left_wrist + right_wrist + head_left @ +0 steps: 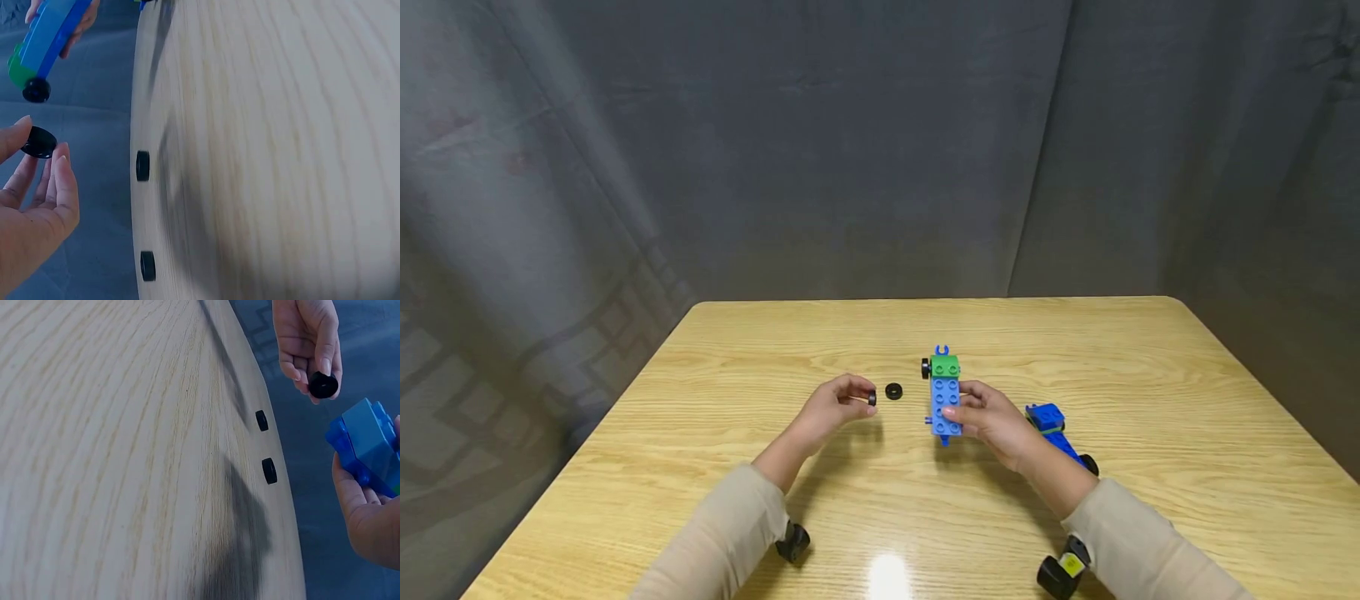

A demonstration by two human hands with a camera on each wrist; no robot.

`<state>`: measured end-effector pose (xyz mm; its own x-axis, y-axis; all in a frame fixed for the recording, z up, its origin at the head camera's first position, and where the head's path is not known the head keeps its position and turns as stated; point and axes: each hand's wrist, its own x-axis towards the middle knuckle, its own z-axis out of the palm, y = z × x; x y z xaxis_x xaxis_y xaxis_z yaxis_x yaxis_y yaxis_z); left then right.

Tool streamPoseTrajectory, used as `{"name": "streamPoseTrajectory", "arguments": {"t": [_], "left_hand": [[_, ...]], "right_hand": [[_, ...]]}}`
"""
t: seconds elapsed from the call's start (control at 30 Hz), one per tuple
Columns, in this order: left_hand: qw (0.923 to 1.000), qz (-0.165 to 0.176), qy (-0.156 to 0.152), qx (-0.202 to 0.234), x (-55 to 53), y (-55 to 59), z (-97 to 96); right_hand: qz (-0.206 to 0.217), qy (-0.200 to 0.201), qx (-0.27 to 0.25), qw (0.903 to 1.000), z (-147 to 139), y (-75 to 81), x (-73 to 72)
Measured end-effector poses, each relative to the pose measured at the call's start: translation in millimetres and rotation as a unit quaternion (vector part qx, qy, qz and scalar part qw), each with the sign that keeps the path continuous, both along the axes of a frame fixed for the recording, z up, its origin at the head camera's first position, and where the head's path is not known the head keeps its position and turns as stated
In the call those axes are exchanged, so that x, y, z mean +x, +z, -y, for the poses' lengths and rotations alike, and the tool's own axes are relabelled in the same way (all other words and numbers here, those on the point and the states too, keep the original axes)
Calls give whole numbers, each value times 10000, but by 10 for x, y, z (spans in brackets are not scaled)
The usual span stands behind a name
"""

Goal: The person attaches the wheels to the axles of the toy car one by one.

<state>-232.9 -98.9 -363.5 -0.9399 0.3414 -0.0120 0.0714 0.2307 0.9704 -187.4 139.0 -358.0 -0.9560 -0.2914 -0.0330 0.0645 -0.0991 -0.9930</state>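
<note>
My left hand (835, 407) pinches a small black toy wheel (39, 143) between thumb and fingertips, above the table. In my right hand (998, 425) is a blue building-block car (945, 406), thumb over its studded top and fingers along its side. A green block (945, 365) sits at the car's far end, with one black wheel fitted on the left there. At the near end a bare blue axle stub (928, 421) sticks out to the left. The wheel in my left hand is a short distance left of the car.
Two loose black wheels lie on the wooden table (125, 456), one (261, 420) a little apart from the other (269, 470). A second blue toy vehicle (1047, 418) with black wheels stands beside my right forearm. Grey curtains (850, 150) hang behind the table.
</note>
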Motion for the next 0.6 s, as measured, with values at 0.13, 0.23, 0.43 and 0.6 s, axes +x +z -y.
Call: {"name": "streamPoseTrajectory", "arguments": {"t": [0.13, 0.23, 0.43, 0.6], "left_hand": [[9998, 45, -178, 99, 44, 12, -56], [9996, 80, -229, 151, 65, 6, -103], [9993, 124, -342, 128, 89, -16, -170], [9989, 99, -415, 172, 105, -34, -213]], "right_hand": [[-23, -15, -17, 10000, 7, 10, 6], [-31, -21, -21, 10000, 2, 13, 8], [-33, -10, 11, 10000, -4, 12, 19], [-70, 1, -4, 10000, 4, -6, 18]]}}
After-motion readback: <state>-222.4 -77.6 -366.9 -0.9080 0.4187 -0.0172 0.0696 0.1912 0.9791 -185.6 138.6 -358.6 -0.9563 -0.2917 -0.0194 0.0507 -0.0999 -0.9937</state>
